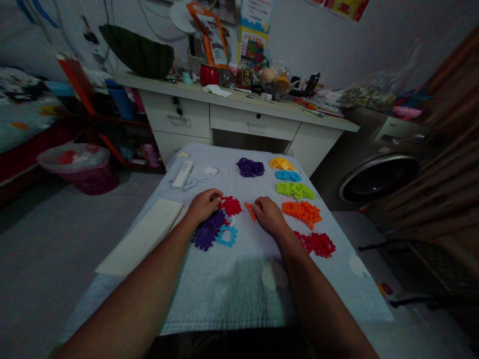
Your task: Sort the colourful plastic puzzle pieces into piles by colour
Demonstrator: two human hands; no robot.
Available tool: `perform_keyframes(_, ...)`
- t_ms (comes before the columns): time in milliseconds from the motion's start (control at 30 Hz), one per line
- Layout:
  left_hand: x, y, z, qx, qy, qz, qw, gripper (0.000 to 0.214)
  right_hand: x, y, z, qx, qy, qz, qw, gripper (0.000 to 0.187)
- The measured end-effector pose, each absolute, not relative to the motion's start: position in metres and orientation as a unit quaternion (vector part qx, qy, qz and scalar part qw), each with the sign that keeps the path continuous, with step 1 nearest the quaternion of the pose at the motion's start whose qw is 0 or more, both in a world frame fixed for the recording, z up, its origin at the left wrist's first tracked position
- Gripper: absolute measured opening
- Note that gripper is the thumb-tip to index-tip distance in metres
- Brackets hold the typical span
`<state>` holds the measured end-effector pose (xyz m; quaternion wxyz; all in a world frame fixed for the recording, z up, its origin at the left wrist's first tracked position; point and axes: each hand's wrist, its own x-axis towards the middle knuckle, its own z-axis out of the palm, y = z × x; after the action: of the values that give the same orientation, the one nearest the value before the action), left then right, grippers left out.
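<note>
My left hand (204, 205) is closed in a pinch at the left edge of a red toothed building piece (231, 205). Below that hand, dark purple toothed building pieces (206, 233) lie together on the cloth. A light blue square toothed frame (226, 236) touches their right side. My right hand (268, 214) has its fingers curled around a small orange toothed building piece (250, 211), whose left part shows. A gap separates the orange piece from the red one. The fingertips of both hands are partly hidden.
Along the table's right side lie piles of yellow (281, 163), blue (288, 175), green (295, 190), orange (302, 213) and red pieces (322, 245). A purple pile (250, 167) lies farther back. White boxes (183, 175) lie left. A cluttered desk (239, 99) stands behind; a washing machine (352, 154) is right.
</note>
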<state>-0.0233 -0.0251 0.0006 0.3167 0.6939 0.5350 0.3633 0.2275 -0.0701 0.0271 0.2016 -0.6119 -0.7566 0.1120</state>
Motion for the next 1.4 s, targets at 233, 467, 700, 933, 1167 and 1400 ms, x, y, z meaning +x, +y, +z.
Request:
perform_keyframes(233,-0.023,-0.027,0.003,0.692,0.541,0.36,0.315,0.031,0.228,-0.074,0.022,-0.597,-0.779,0.098,0.163,0.03)
perform_keyframes(467,-0.025,-0.023,-0.002,0.694,0.543,0.352,0.317,0.034,0.255,-0.067,0.04,-0.636,-0.745,0.067,0.188,0.028)
perform_keyframes(700,-0.024,-0.023,-0.001,0.694,0.539,0.354,0.319,0.032,0.323,-0.071,0.071,-0.761,-0.641,-0.006,0.1,0.036)
perform_keyframes(933,-0.025,-0.021,-0.004,0.695,0.537,0.352,0.325,0.033,0.337,-0.081,0.078,-0.812,-0.582,0.021,0.029,0.036)
perform_keyframes(1167,-0.024,-0.023,0.0,0.693,0.546,0.352,0.312,0.033,0.325,-0.077,0.083,-0.818,-0.571,-0.02,0.075,0.038)
perform_keyframes(1400,-0.023,-0.025,0.001,0.69,0.546,0.357,0.314,0.034,0.239,-0.071,0.048,-0.592,-0.777,0.079,0.199,0.032)
